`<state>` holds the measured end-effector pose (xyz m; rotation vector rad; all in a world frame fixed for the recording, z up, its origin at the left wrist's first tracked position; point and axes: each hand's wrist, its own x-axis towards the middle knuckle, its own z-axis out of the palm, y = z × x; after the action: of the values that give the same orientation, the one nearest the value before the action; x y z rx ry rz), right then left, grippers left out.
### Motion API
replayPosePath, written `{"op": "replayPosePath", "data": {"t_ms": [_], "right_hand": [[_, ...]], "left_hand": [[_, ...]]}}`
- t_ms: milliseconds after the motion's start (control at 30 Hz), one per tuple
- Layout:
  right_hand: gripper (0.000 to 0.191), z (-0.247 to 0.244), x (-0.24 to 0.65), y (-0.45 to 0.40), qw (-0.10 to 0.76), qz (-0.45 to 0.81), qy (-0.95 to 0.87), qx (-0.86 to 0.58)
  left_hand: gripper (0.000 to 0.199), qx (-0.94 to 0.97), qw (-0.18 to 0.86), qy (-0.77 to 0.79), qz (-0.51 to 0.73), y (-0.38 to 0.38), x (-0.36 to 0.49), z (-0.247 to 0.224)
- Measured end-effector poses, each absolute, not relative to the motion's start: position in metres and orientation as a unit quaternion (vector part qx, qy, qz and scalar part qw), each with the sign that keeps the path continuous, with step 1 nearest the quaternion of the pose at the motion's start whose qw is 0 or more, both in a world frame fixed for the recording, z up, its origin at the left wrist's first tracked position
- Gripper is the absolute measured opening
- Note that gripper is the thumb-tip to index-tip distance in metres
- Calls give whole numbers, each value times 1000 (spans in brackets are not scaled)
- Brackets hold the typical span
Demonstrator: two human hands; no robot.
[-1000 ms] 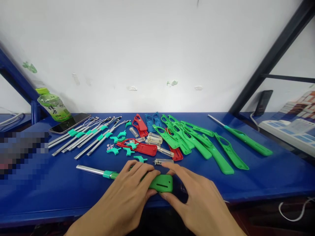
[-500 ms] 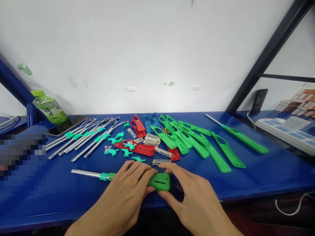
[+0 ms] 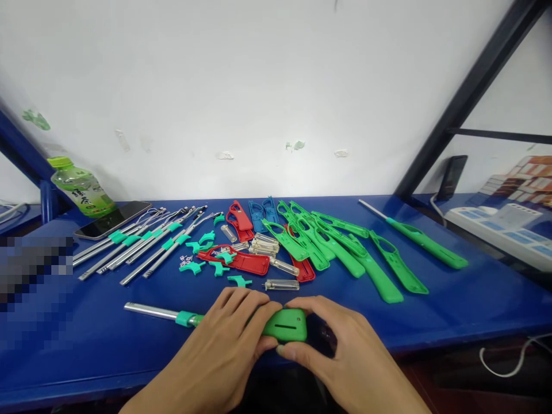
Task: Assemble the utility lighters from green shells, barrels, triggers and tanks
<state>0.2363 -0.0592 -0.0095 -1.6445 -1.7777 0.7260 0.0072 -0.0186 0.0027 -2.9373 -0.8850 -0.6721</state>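
Note:
A green gas lighter [image 3: 285, 325] with a long silver tube lies across the front of the table, its slotted handle end pointing right. My left hand [image 3: 235, 336] is wrapped over the middle of the handle and hides its trigger opening. With thumb and fingertips, my right hand [image 3: 334, 339] pinches the handle's end from both edges. Just beyond the hands are a clear fuel tank [image 3: 281, 284] and a teal trigger [image 3: 240, 280]. More clear tanks [image 3: 264, 244], red shell halves [image 3: 241, 261] and teal triggers [image 3: 191, 267] lie behind.
Green shell halves [image 3: 340, 247] are heaped at centre right, near a whole green lighter [image 3: 431, 244]. Silver tubes with wires [image 3: 146, 244] lie at left beside a phone [image 3: 112, 219] and a bottle [image 3: 81, 187]. Blue shell halves [image 3: 262, 214] rest near the wall.
My right hand and the handle's end have shifted slightly right and toward me. Both hands keep their grip on the lighter. The fuel tank beyond them shows more fully.

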Motion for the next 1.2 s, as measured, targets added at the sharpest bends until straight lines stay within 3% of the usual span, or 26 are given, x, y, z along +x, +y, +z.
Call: {"op": "replayPosePath", "data": {"t_ms": [367,533,833,1200], "right_hand": [[20,-3,228,-54,283,267,-675,-626],[20,-6,231,-54,311,261,-684,-606],[29,-8,231,-54,280,232,-686,-630],[35,-25,239,-53,276,194,-716,-611]], "left_hand": [[28,-936,45,-271,-220,-12,9,5],[30,-935,50,-278,-213,-11,9,7],[34,-922,83,-286,-249,2,1,5],[35,-899,-23,-331,-286,12,-17,12]]}}
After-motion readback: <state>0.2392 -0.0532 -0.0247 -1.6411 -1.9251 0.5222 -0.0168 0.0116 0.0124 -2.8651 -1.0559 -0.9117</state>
